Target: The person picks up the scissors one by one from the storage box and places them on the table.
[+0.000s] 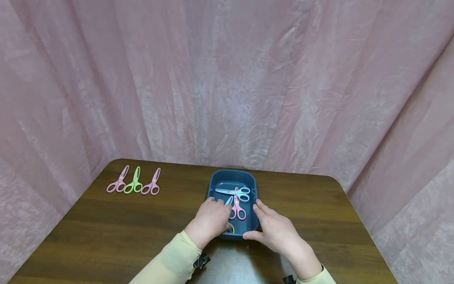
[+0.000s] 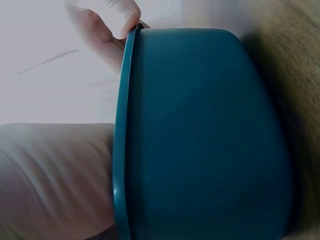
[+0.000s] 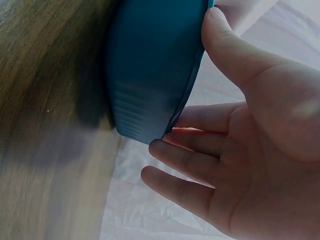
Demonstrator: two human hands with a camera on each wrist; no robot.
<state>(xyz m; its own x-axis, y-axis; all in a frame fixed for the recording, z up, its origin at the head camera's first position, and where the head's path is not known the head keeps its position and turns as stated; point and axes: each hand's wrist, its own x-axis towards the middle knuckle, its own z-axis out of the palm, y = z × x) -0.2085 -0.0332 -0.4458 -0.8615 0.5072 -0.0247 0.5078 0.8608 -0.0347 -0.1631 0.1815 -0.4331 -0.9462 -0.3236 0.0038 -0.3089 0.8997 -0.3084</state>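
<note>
A dark blue plastic bin (image 1: 232, 176) stands on the table with several scissors inside. Light blue scissors (image 1: 243, 193) lie across pink scissors (image 1: 237, 207) in it. My left hand (image 1: 212, 218) reaches over the bin's left rim, its fingertips down inside among the scissors. Beside those fingers show a pale blue blade (image 1: 229, 200) and a yellow-green handle loop (image 1: 232, 228). The left fingertips are hidden, so I cannot tell whether they grip anything. My right hand (image 1: 278, 230) touches the bin, thumb at the near rim and fairly straight fingers along the right side.
At the table's far left, pink scissors (image 1: 118, 182), green scissors (image 1: 134, 184) and more pink scissors (image 1: 152, 184) lie in a row, blades pointing away. Pink curtains (image 1: 227, 86) hang behind the brown wooden table (image 1: 319, 201).
</note>
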